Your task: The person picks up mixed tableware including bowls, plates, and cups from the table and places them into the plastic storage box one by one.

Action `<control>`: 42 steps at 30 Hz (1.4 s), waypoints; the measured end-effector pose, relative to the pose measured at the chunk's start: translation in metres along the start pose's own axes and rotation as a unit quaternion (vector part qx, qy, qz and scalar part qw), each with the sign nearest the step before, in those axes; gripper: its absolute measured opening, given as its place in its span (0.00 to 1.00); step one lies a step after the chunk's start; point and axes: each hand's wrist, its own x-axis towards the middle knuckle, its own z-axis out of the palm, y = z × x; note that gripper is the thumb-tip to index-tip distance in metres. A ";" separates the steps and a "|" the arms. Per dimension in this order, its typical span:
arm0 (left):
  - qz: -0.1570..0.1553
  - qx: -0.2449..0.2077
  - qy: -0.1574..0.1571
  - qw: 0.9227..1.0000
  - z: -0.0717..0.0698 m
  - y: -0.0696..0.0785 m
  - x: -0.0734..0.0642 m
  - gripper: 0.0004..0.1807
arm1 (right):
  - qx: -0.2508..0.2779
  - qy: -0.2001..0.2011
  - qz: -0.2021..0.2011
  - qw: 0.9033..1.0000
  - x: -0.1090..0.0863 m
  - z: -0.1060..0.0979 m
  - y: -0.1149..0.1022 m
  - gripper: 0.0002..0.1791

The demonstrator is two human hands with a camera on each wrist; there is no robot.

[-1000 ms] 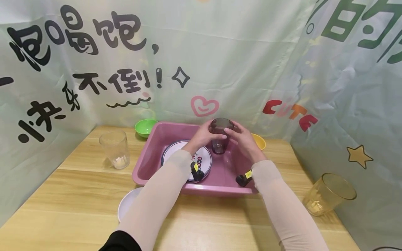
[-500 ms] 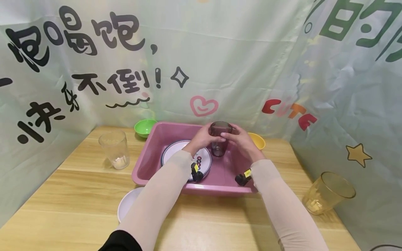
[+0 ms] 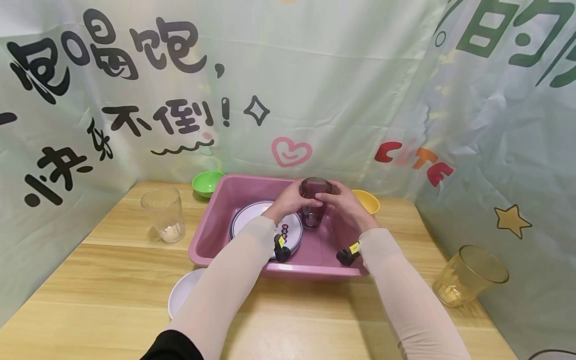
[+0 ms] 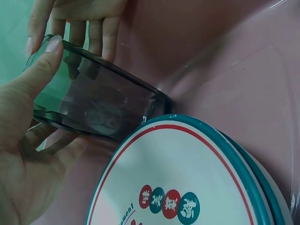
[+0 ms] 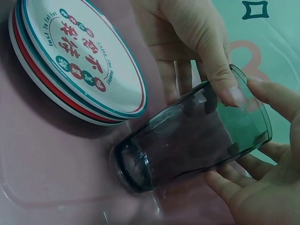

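Observation:
A smoky dark tumbler [image 3: 312,216] stands nearly upright over the back right part of the pink basin [image 3: 324,250], its base low inside. On its left side my left hand [image 3: 286,201] grips it near the rim, thumb in front. From the right my right hand [image 3: 347,204] holds the same tumbler, fingers curved round its upper wall. Beside its base, in the left wrist view, lies a stack of white plates [image 4: 164,173] with teal edges and printed characters. The right wrist view shows the tumbler's thick base [image 5: 133,168] close over the basin floor.
A clear glass [image 3: 165,215] and a green bowl [image 3: 207,184] stand left of the basin. Behind its right side is a yellow bowl [image 3: 369,202]. An amber glass [image 3: 470,277] stands at the right edge, and a pale dish [image 3: 182,292] lies partly under the left forearm.
Both hands have lowered the tumbler a little, deeper into the basin and slightly toward me. Their hold on it looks the same, and the plates have not moved.

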 end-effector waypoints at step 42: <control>-0.073 0.037 -0.040 0.996 -0.015 0.023 -0.010 0.48 | -0.247 0.047 0.058 0.966 -0.011 -0.007 -0.033 0.51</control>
